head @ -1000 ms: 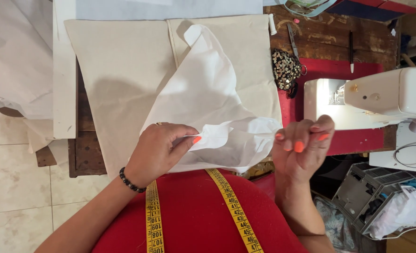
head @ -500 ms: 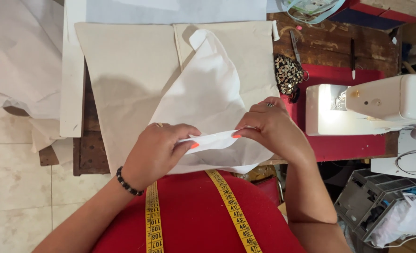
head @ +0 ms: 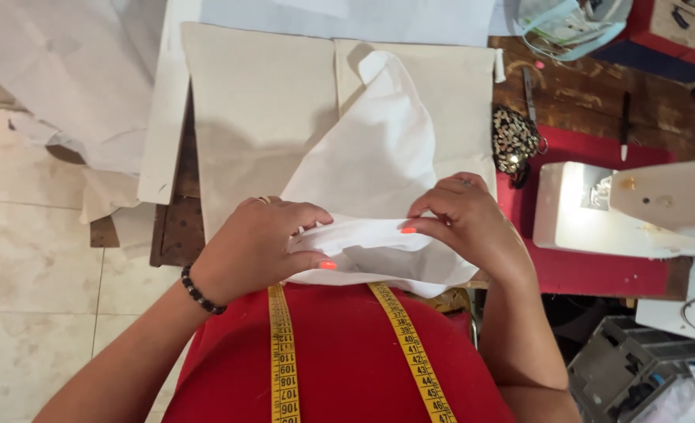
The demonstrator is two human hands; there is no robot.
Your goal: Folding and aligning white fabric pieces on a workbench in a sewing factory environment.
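Both hands are on the white folded fabric piece [head: 379, 196] at the near edge of the wooden table [head: 574, 94]. The left hand [head: 257, 247] is closed, pinching the fabric's lower fold, thumb underneath; the right hand [head: 469, 219] pinches the same fold from the other side (fingertips touching the cloth). The white piece lies over a larger beige cloth panel [head: 261, 117]. A yellow measuring tape [head: 281, 352] hangs over the red shirt. A white sewing machine [head: 637, 207] sits to the right.
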